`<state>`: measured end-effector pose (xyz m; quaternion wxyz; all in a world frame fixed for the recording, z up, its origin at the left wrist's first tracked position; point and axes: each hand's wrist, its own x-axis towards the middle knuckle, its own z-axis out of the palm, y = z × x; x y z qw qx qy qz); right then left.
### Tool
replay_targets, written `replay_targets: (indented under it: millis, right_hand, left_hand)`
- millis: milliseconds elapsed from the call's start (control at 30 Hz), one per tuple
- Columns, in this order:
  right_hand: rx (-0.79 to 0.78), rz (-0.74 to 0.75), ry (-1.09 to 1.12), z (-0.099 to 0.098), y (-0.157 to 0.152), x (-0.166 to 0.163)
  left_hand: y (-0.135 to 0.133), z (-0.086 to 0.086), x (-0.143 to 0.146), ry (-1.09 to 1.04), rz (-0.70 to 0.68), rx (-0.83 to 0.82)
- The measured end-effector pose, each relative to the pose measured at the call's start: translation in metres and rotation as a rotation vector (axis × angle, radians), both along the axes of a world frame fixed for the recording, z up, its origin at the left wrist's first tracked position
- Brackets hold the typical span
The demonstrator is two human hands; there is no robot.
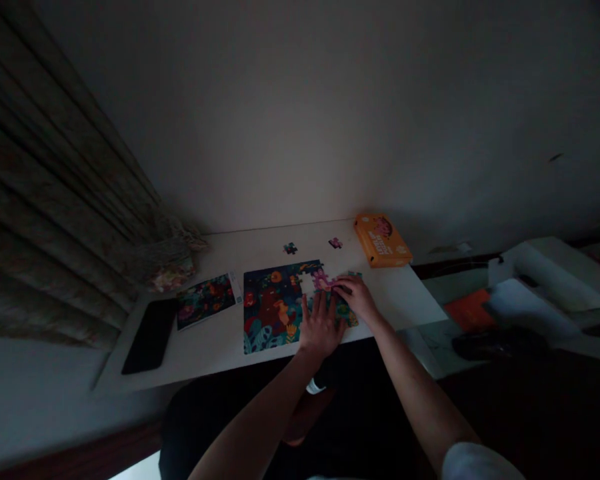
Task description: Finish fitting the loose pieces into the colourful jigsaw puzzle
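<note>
A colourful jigsaw puzzle [273,307] lies mostly assembled on a white table [210,347]. My left hand [321,327] lies flat on its lower right part, fingers stretched out. My right hand [356,295] rests at the puzzle's right edge, fingers curled and pressing down on a pink piece [323,280] beside a white gap. Two loose pieces [290,249] [335,243] lie farther back on the table.
An orange puzzle box [382,240] sits at the table's back right. A printed reference picture [206,299] and a dark phone [151,335] lie to the left. Curtains [55,200] hang on the left. Cluttered surfaces [520,300] stand to the right.
</note>
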<state>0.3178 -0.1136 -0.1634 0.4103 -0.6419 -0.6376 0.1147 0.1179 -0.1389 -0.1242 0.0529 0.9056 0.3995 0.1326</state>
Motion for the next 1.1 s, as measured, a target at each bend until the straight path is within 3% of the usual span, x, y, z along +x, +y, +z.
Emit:
replay_targets:
  millis: [367, 600, 1100]
  right_hand:
    - [-0.024, -0.093, -0.263, 0.020, -0.007, -0.019]
    - [-0.081, -0.125, -0.312, 0.031, -0.007, -0.024]
    - [-0.067, -0.092, -0.294, 0.026, -0.008, -0.021]
  left_hand:
    - [0.004, -0.001, 0.004, -0.003, -0.002, 0.009]
    - [0.003, 0.003, 0.005, -0.004, 0.001, 0.028]
    - [0.003, 0.004, 0.004, 0.040, -0.006, -0.011]
